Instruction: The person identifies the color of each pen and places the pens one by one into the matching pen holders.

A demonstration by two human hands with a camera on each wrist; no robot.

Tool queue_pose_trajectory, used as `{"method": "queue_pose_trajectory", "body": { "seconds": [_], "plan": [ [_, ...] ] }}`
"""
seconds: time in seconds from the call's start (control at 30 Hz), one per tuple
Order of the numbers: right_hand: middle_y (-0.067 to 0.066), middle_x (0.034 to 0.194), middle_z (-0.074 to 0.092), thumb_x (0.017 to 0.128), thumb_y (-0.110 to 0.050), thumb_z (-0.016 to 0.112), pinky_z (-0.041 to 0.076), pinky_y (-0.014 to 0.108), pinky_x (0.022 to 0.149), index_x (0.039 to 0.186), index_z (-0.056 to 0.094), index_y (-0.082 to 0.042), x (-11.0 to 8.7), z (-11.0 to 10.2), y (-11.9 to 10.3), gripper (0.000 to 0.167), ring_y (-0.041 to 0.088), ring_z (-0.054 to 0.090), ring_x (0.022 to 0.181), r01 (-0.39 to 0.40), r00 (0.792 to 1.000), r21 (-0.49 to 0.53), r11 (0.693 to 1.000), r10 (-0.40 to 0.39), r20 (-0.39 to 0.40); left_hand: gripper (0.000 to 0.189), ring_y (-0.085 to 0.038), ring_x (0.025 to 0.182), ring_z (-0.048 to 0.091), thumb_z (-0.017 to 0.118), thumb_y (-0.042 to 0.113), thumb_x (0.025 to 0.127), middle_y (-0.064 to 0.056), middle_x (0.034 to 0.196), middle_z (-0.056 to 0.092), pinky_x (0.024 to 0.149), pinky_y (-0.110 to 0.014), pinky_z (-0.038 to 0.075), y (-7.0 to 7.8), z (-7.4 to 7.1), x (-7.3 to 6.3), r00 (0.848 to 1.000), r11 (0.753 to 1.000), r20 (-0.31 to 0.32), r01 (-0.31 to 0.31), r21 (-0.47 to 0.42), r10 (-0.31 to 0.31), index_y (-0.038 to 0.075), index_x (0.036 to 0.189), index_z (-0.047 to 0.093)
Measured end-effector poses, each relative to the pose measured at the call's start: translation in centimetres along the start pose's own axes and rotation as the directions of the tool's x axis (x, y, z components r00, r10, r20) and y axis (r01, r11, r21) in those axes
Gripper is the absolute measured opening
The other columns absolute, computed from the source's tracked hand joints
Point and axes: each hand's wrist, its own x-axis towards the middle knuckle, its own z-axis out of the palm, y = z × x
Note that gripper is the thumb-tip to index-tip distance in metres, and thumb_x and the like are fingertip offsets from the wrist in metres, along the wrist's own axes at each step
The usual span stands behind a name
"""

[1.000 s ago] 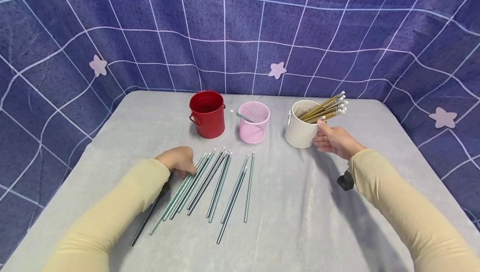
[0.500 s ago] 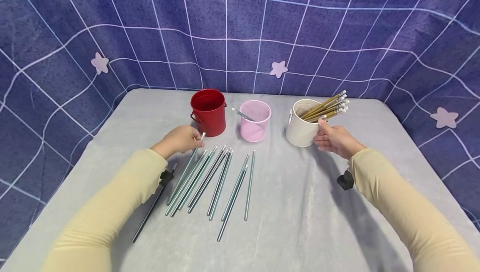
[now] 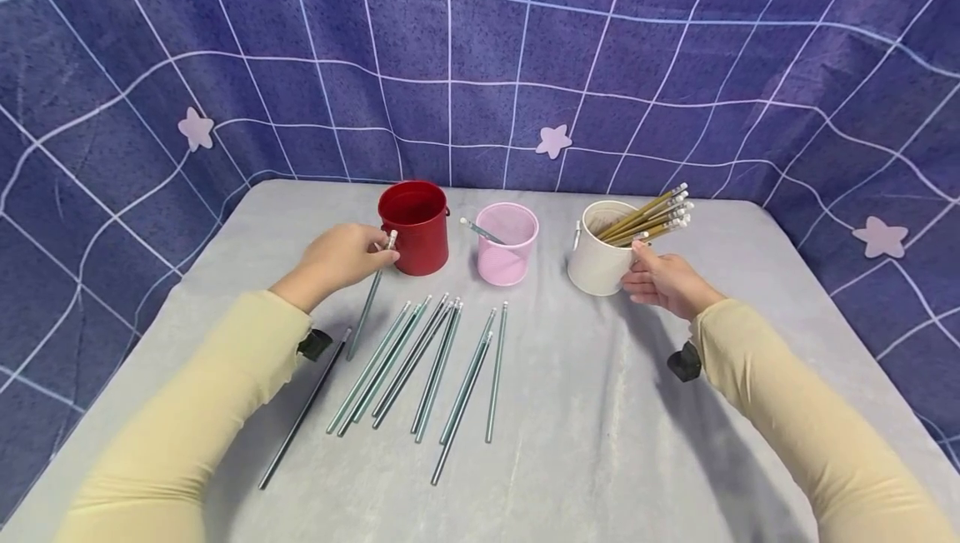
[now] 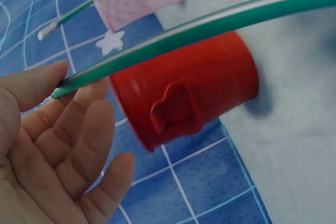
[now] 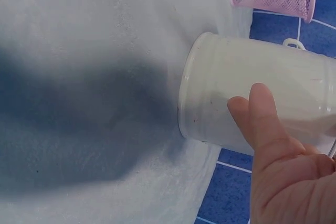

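Observation:
My left hand [image 3: 335, 261] pinches a green pencil [image 3: 364, 316] near its white eraser end, in front of the red bucket [image 3: 422, 245]. In the left wrist view the green pencil [image 4: 205, 29] slants down across the bucket, between thumb and forefinger, the other fingers loosely bent. My right hand [image 3: 663, 281] holds the white bucket [image 3: 597, 266] at its right side, thumb by the rim and fingers against the wall. Several gold pencils [image 3: 652, 220] with white erasers lean out of that bucket. In the right wrist view the fingertips [image 5: 261, 98] lie on its side.
A pink mesh cup [image 3: 507, 260] with one teal pencil [image 3: 482, 231] stands between the buckets. Several green and dark pencils [image 3: 387, 368] lie across the grey tabletop [image 3: 577, 410]. One dark pencil [image 3: 306, 410] lies apart at the left, below the left wrist.
My left hand has lifted a green pencil from the left of the row and moved it up and leftward to the red bucket. The right hand keeps its place at the white bucket.

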Motion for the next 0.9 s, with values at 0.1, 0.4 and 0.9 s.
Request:
{"method": "queue_pose_trajectory", "body": {
  "seconds": [0.1, 0.4, 0.9],
  "plan": [
    [0.041, 0.140, 0.029, 0.101, -0.050, 0.027, 0.051, 0.030, 0.089, 0.138, 0.015, 0.025, 0.0, 0.0, 0.0, 0.084, 0.009, 0.061, 0.097, -0.001, 1.000, -0.002, 1.000, 0.001, 0.006, 0.017, -0.025, 0.072, 0.056, 0.062, 0.019, 0.091, -0.009, 0.080, 0.067, 0.059, -0.036, 0.041, -0.1, -0.7, -0.1, 0.998, 0.999, -0.065, -0.003, -0.039, 0.001, 0.005, 0.090, 0.071],
    [0.041, 0.140, 0.029, 0.101, -0.051, 0.027, 0.050, 0.030, 0.090, 0.139, 0.015, 0.025, 0.0, 0.1, -0.1, 0.085, 0.008, 0.061, 0.096, -0.003, 1.000, 0.002, 1.000, 0.003, 0.004, 0.007, -0.029, 0.081, 0.069, 0.068, 0.004, 0.087, -0.015, 0.084, 0.071, 0.070, -0.029, 0.050, 0.8, -0.7, -0.4, 0.939, 0.962, -0.330, -0.175, -0.208, 0.099, -0.001, 0.091, 0.070],
    [0.041, 0.140, 0.028, 0.101, -0.050, 0.026, 0.052, 0.029, 0.088, 0.138, 0.015, 0.025, 0.1, -0.1, 0.0, 0.085, 0.005, 0.062, 0.091, 0.006, 1.000, 0.004, 1.000, -0.006, 0.009, 0.012, 0.015, 0.074, 0.058, 0.069, -0.014, 0.079, -0.029, 0.088, 0.068, 0.069, -0.008, 0.047, 3.1, -1.4, -0.7, 0.667, 0.810, -0.742, -0.470, -0.350, 0.067, -0.016, 0.091, 0.067]
  ]
}}
